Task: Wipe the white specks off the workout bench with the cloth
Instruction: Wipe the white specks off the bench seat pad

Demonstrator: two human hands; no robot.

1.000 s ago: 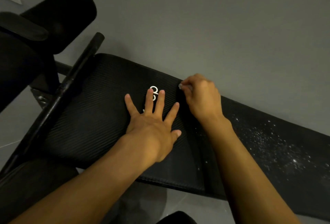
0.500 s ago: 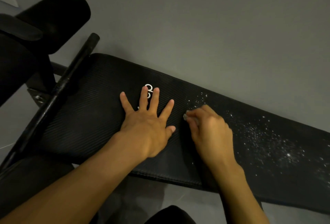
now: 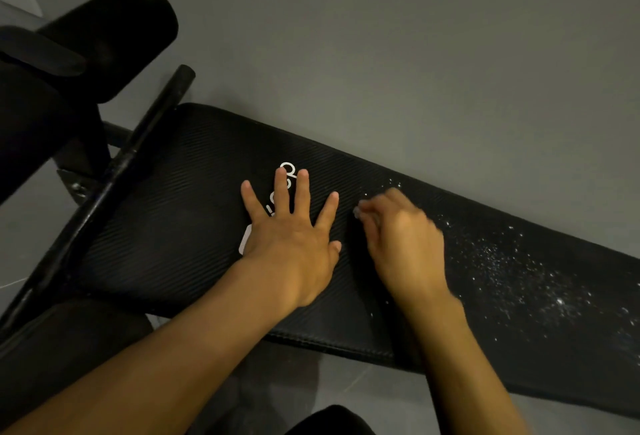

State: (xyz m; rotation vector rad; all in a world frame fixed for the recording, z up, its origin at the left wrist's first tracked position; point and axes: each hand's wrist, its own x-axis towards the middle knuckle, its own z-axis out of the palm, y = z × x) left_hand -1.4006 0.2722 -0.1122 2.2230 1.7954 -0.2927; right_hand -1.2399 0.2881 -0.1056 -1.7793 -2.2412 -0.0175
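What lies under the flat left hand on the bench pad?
Parts of a white logo printed on the bench pad show around the left hand; the rest is covered and unreadable.

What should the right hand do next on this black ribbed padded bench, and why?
Probably sweep the right hand, curled on a small pale cloth barely showing at its fingertips, rightward along the black ribbed bench pad: the white specks lie thickest there, while the flat left hand braces the pad.

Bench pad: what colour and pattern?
Black bench pad with fine diagonal ribbing and white specks toward its right end. It shows clearest in the head view, the only one.
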